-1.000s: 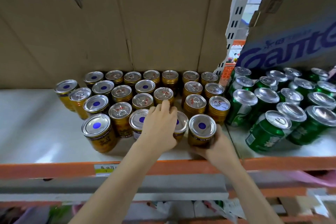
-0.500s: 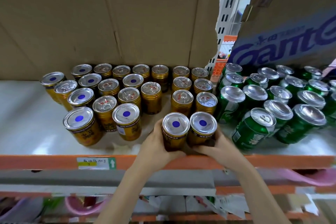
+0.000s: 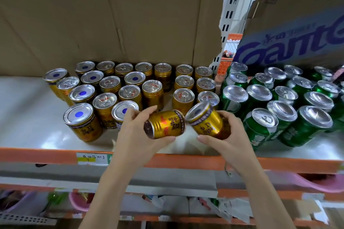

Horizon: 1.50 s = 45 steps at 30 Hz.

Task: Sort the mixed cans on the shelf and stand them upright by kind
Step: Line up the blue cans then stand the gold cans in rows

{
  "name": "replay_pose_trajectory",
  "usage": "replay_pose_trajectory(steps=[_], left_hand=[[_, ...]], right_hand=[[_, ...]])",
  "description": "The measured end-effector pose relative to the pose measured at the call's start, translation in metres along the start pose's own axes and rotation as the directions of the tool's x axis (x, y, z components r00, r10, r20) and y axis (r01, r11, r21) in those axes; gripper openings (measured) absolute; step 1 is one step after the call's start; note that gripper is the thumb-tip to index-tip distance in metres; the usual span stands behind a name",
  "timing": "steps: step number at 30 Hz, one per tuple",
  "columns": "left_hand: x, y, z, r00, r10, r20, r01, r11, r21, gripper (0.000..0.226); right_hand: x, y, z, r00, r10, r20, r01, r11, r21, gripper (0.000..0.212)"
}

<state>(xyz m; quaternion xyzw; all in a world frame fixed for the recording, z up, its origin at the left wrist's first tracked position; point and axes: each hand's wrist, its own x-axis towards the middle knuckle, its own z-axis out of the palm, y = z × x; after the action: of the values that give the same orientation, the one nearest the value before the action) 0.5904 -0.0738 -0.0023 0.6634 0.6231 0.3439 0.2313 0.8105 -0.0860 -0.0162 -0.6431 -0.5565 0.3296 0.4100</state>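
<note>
One gold Red Bull can (image 3: pixel 165 124) is gripped sideways by left hand (image 3: pixel 137 134) fingers, another tilted gold can (image 3: pixel 205 120) by right hand (image 3: pixel 229 135), above shelf (image 3: pixel 37 134).

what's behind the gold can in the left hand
Behind the gold can gripped by the left hand stand upright gold cans on the shelf. The hand covers part of a blue-dot can.
</note>
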Motion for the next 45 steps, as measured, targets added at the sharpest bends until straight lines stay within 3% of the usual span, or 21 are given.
replay_pose_trajectory(steps=[4,6,9,14,17,22,27,31,33,38,45], left_hand=[[0.009,0.008,-0.009,0.995,0.019,0.101,-0.025,0.998,0.060,0.092],[0.016,0.010,-0.007,0.976,0.072,0.206,-0.095,0.990,0.105,0.092],[0.023,0.012,0.001,0.923,0.117,0.367,-0.179,0.974,0.138,0.092],[0.028,0.016,0.018,0.854,0.140,0.501,-0.281,0.935,0.218,0.089],[0.028,0.017,0.024,0.856,0.146,0.497,-0.339,0.883,0.326,0.085],[0.027,0.006,0.024,0.896,0.097,0.434,-0.232,0.935,0.269,0.098],[0.020,0.003,0.007,0.957,0.079,0.281,-0.158,0.950,0.271,0.095],[0.015,0.012,0.009,0.970,0.044,0.238,-0.111,0.956,0.273,0.086],[0.016,0.014,0.016,0.974,0.047,0.220,-0.105,0.960,0.258,0.073],[0.026,0.018,0.020,0.958,0.094,0.272,-0.144,0.975,0.168,0.067],[0.033,0.011,0.035,0.938,0.105,0.331,-0.151,0.981,0.119,0.079]], right_hand=[[-0.002,-0.016,-0.010,0.991,-0.128,0.048,0.136,0.965,-0.224,0.075],[0.004,-0.022,-0.014,0.966,-0.209,0.150,0.252,0.884,-0.394,0.075],[0.013,-0.034,-0.017,0.905,-0.251,0.343,0.418,0.677,-0.606,0.070],[0.026,-0.047,-0.009,0.835,-0.235,0.498,0.546,0.242,-0.802,0.060],[0.032,-0.046,0.002,0.797,-0.174,0.578,0.601,0.129,-0.789,0.057],[0.032,-0.035,0.008,0.779,-0.164,0.605,0.617,0.373,-0.693,0.078],[0.026,-0.024,-0.017,0.883,-0.249,0.398,0.464,0.593,-0.658,0.074],[0.020,-0.008,-0.020,0.925,-0.179,0.335,0.337,0.794,-0.506,0.066],[0.018,-0.004,-0.018,0.933,-0.162,0.321,0.307,0.824,-0.475,0.067],[0.014,0.000,-0.018,0.948,-0.151,0.281,0.272,0.842,-0.467,0.067],[0.016,0.001,-0.018,0.945,-0.138,0.296,0.281,0.808,-0.519,0.069]])
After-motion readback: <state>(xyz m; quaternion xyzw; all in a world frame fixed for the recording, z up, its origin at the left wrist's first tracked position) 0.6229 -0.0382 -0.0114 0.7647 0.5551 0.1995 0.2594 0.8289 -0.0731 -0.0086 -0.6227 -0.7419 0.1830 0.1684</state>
